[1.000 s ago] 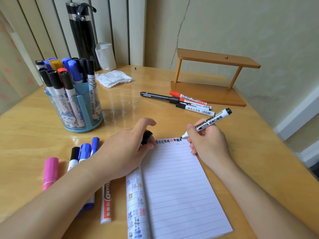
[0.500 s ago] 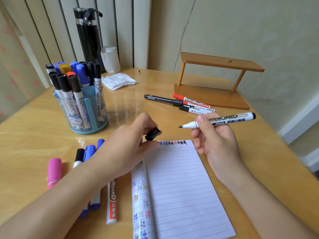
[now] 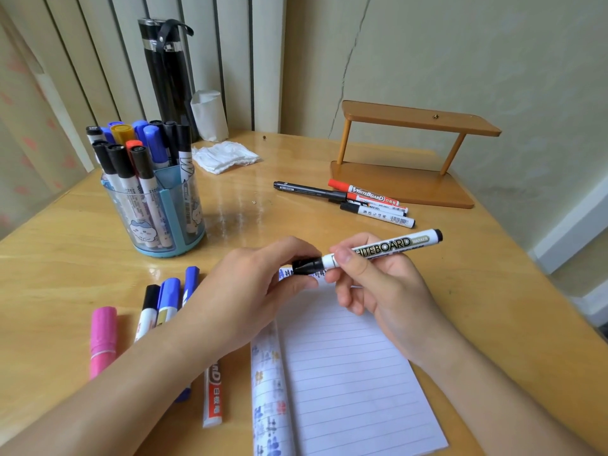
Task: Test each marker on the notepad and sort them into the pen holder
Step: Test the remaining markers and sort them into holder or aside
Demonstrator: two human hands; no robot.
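- One whiteboard marker [image 3: 385,246] with black ends is held level just above the top edge of the notepad [image 3: 345,373].
- The right hand [image 3: 378,284] grips its barrel, with thumb and fingers curled round it.
- The left hand [image 3: 243,297] pinches the one black cap [image 3: 307,265], which sits on the marker's tip end.
- One notepad lies open on the table [image 3: 65,241] on a lined page, with small test marks along its top edge and on the folded-back leaf.
- One clear blue pen holder [image 3: 158,225] stands far left with roughly a dozen markers upright in it. The caps crowd together, so I cannot tell the exact count.
- Five markers lie by the left forearm: one pink marker [image 3: 103,340], one black-capped marker [image 3: 149,307], two blue markers [image 3: 167,297] and one red-labelled marker [image 3: 213,399].
- About four more, including a black pen [image 3: 306,189], lie bunched by the one wooden stand [image 3: 411,153].
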